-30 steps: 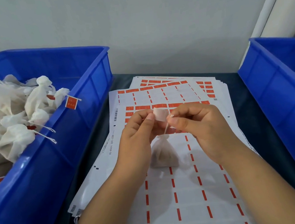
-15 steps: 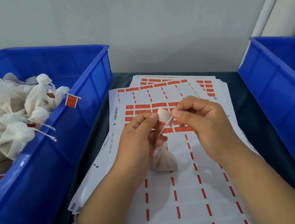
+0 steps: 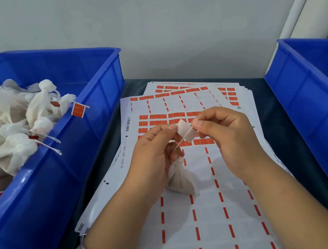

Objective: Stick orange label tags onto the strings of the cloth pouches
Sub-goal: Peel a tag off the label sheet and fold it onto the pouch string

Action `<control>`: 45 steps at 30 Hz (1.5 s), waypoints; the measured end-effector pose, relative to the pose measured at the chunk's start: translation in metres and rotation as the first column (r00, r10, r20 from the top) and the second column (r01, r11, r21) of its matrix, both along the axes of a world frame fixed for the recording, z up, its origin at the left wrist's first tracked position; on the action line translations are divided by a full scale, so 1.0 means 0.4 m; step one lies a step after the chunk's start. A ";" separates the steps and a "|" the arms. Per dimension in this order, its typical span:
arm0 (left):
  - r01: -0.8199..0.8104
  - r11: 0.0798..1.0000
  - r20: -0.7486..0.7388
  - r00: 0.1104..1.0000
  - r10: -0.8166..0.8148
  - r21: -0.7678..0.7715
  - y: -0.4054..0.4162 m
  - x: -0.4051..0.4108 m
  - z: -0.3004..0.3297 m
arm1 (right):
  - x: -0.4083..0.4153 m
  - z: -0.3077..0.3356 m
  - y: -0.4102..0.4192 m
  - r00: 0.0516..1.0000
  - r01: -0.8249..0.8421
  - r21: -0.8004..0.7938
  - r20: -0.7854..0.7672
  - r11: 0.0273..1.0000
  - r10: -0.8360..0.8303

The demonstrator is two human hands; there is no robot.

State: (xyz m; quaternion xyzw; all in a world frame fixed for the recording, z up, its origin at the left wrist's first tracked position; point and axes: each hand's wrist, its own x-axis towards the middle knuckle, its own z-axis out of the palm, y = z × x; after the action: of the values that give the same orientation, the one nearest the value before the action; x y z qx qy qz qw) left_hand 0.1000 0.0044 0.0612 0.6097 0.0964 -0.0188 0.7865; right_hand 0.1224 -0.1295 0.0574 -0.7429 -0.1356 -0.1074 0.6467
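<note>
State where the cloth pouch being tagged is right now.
In the head view, the cloth pouch hangs at centre below the left hand, resting on the label sheets between the two blue bins.

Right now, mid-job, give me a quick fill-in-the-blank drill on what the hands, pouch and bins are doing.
1. The left hand and right hand both pinch a label whose ____ back faces the camera.
2. The string runs down to a pouch resting on the ____ sheets.
3. The finished pouches fill the blue bin on the ____.
4. A ____ circles the left wrist.

Missing words: white; label; left; bracelet
</note>
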 end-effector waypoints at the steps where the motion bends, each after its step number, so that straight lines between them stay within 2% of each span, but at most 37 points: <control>1: -0.006 1.000 -0.004 1.000 0.006 -0.003 -0.001 0.000 0.001 | 0.000 -0.001 0.000 1.000 -0.001 0.000 0.000 1.000 0.001; 17: -0.029 0.999 -0.038 0.999 0.030 0.026 0.003 0.009 -0.001 | 0.013 -0.018 0.002 0.994 0.024 0.135 -0.106 0.991 -0.009; 37: 0.025 0.996 -0.037 0.999 -0.022 0.091 0.005 0.009 -0.014 | 0.021 -0.020 -0.001 0.982 0.000 0.152 -0.188 0.988 0.029; 41: 0.018 0.992 -0.016 1.000 -0.016 0.126 0.003 0.011 -0.014 | 0.022 -0.020 -0.001 0.981 0.001 0.157 -0.192 0.988 0.030; 45: 0.019 0.971 0.066 0.997 -0.036 0.236 0.003 0.008 -0.018 | 0.021 -0.019 -0.002 0.979 -0.009 0.172 -0.199 0.985 0.044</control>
State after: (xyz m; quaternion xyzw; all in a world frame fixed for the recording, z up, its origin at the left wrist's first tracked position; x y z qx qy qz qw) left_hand 0.1031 0.0055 0.0540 0.7003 0.0621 0.0030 0.7111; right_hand 0.1309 -0.1303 0.0497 -0.6902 -0.0694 -0.0339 0.7195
